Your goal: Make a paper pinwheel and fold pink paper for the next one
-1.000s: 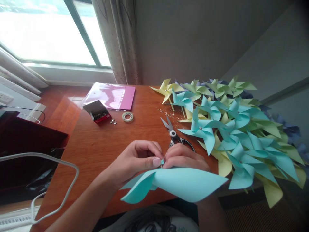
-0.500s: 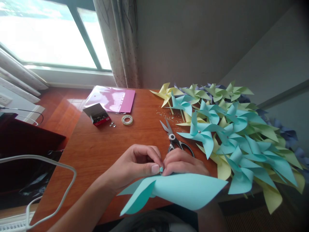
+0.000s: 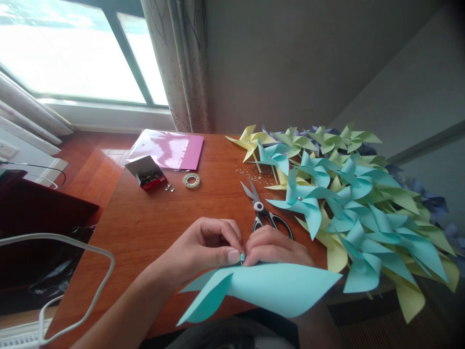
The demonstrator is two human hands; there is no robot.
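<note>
Hands, both, meet at centre of a teal paper pinwheel [image 3: 276, 288] held low over near edge of worktop [image 3: 152, 223]; left hand [image 3: 203, 249] pinches w/ thumb + forefinger at the small folded tips at the middle; right hand [image 3: 274, 247] curled, fingertips pressed to same spot from other side; what sits between the fingertips too small to tell; pinwheel blades curl out toward viewer, one to lower left, one broad to right, hiding right wrist.

Scissors [image 3: 263, 211], black handles, grey blades part open, flat on worktop just beyond right hand, not touched.

Pile of finished pinwheels [image 3: 348, 203], teal, yellow-green, some purple at back, heaped on right side of worktop, running to far right edge; near ones overhang front edge.

Small silver bits [image 3: 250, 173] scattered on wood betw. scissors tips and pile.

Tape roll [image 3: 191, 180], small, clear, lying flat, mid-worktop, well apart from hands.

Small box [image 3: 146, 172], dark w/ red base, lid open, left of tape; few loose metal pins [image 3: 169, 186] just beside it.

Pink sheet in clear sleeve [image 3: 165, 149], flat at back of worktop, behind box.

White cable [image 3: 72, 271] loops past left edge; curtain [image 3: 181, 63] + window [image 3: 65, 48] behind.
</note>
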